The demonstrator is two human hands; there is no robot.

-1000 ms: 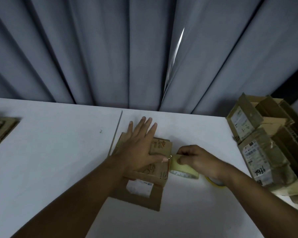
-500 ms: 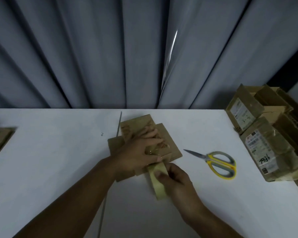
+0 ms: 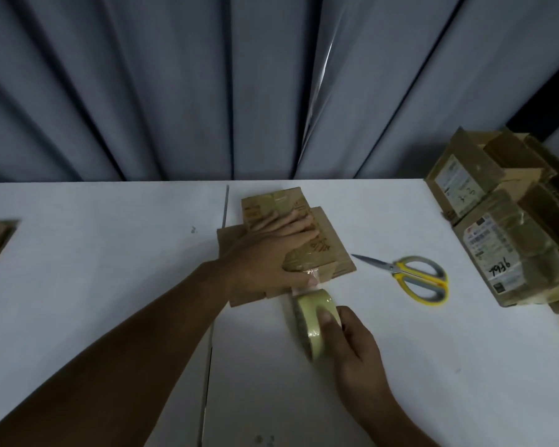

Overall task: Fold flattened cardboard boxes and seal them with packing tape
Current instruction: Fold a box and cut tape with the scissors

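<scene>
Left hand [image 3: 268, 256] flat on brown cardboard box [image 3: 331, 250], right hand [image 3: 355, 350] gripping glossy round tape roll [image 3: 315, 312]

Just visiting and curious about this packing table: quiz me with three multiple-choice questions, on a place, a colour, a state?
1. The scissors lie: A) right of the box B) left of it C) on it
2. Their handles are: A) red B) yellow and grey C) blue
3. The right hand is: A) open and empty B) gripping the tape roll C) holding scissors
Key: A, scissors sit to the box's right; B, yellow loops, grey inside; B, it wraps round the roll.
</scene>
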